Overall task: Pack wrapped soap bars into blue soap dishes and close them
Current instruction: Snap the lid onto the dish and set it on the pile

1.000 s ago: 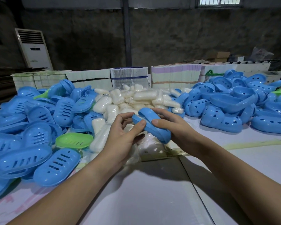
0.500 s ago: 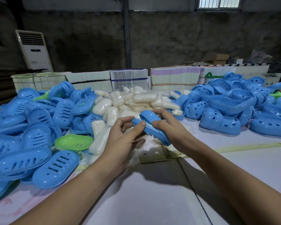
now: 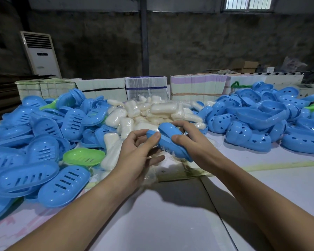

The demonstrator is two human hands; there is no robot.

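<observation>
– Where's the soap dish (image 3: pixel 169 140)?
– Above the table (image 3: pixel 170 223), both hands gripping it: left hand (image 3: pixel 134 156) thumb on its near end, right hand (image 3: pixel 192 142) fingers curled round it.
– Room to move?
– Bare table nearby; blue lids (image 3: pixel 43 142) left, wrapped soap bars (image 3: pixel 152 113) behind, blue bases (image 3: pixel 261 120) right.
– Soap inside?
– Can't tell

A tall white air conditioner (image 3: pixel 41 54) stands at the upper left of the frame against the dark rough wall (image 3: pixel 188 42). A barred window (image 3: pixel 247 3) sits at the upper right. Bundled stacks of flat cartons (image 3: pixel 145 87) line the far edge of the pale worktop (image 3: pixel 161 223). One green dish (image 3: pixel 83 156) lies left of centre. Brown cardboard boxes (image 3: pixel 246 67) rest far back at right.
</observation>
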